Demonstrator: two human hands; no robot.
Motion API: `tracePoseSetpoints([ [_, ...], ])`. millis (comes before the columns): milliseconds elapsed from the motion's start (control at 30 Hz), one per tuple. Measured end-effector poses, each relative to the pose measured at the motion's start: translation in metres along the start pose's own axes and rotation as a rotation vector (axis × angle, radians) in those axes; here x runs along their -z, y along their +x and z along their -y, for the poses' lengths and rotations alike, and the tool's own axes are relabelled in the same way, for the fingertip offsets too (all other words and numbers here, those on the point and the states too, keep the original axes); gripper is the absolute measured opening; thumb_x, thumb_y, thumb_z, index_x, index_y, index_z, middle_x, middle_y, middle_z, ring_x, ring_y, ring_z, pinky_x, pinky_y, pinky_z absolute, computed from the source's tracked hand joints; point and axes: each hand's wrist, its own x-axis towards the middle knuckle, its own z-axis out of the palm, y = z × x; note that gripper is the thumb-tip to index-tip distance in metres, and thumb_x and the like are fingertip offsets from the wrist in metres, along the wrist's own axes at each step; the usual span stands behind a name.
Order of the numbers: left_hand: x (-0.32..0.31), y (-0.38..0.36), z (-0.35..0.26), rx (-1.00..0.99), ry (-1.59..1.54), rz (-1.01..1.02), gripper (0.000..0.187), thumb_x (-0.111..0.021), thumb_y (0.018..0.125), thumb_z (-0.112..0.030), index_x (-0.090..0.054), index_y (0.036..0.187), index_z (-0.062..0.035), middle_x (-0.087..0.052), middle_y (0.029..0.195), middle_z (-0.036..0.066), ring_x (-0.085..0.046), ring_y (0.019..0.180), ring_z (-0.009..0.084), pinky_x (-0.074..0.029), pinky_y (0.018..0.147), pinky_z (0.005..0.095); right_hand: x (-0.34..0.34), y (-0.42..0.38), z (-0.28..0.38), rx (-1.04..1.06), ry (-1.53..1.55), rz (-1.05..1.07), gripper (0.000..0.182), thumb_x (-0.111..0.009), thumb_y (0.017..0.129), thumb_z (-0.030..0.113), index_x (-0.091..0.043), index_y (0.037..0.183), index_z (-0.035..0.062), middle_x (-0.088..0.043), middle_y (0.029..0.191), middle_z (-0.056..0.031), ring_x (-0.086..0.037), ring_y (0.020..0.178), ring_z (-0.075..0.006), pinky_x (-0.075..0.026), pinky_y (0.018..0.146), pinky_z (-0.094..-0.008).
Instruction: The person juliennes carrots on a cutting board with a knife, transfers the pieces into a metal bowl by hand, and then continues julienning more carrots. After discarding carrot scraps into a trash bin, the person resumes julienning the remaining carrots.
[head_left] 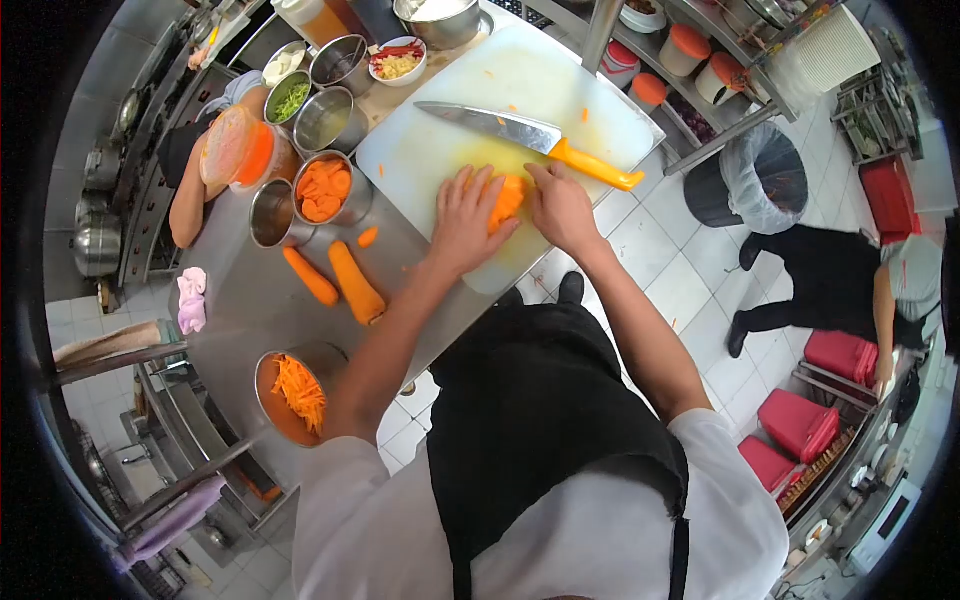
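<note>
A stack of orange carrot slices (508, 203) lies near the front edge of the white cutting board (600, 110). My left hand (465, 217) is laid over its left side, with the fingers forward and the thumb on the near side. My right hand (562, 207) is closed at the right edge of the stack, its fingers curled and fingertips against the carrot. Part of the stack is hidden under my left hand. Beyond both hands, a chef's knife (520, 132) with a yellow handle lies flat on the board, its handle pointing right.
Left of the board are a pot of carrot chunks (325, 190), whole carrots (352, 283) and a pot of carrot strips (300, 395). Metal containers and a bowl of chopped ingredients (397, 62) stand behind. A lined bin (745, 175) is at right. Other people stand left and right.
</note>
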Motion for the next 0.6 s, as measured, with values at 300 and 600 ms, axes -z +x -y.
tracePoseSetpoints([
  [300, 0.001, -0.001, -0.001, 0.023, -0.127, -0.070, 0.065, -0.070, 0.083, -0.023, -0.047, 0.139, 0.0007, -0.047, 0.142, 0.020, -0.039, 0.138, 0.0410, -0.031, 0.116, 0.0517, -0.006, 0.024, -0.004, 0.037, -0.105, 0.200, 0.025, -0.070, 0.082, 0.017, -0.061, 0.097, -0.0004, -0.067, 0.098, -0.0240, -0.068, 0.090, -0.0418, -0.056, 0.076, -0.0504],
  [600, 0.004, -0.006, -0.006, 0.072, -0.050, 0.001, 0.074, -0.073, 0.084, -0.025, -0.043, 0.144, 0.0041, -0.039, 0.154, 0.022, -0.035, 0.144, 0.0405, -0.030, 0.118, 0.0520, -0.005, 0.027, -0.003, 0.088, 0.101, 0.254, 0.021, -0.061, 0.085, 0.015, -0.071, 0.077, -0.0011, -0.068, 0.079, -0.0275, -0.069, 0.076, -0.0435, -0.056, 0.076, -0.0495],
])
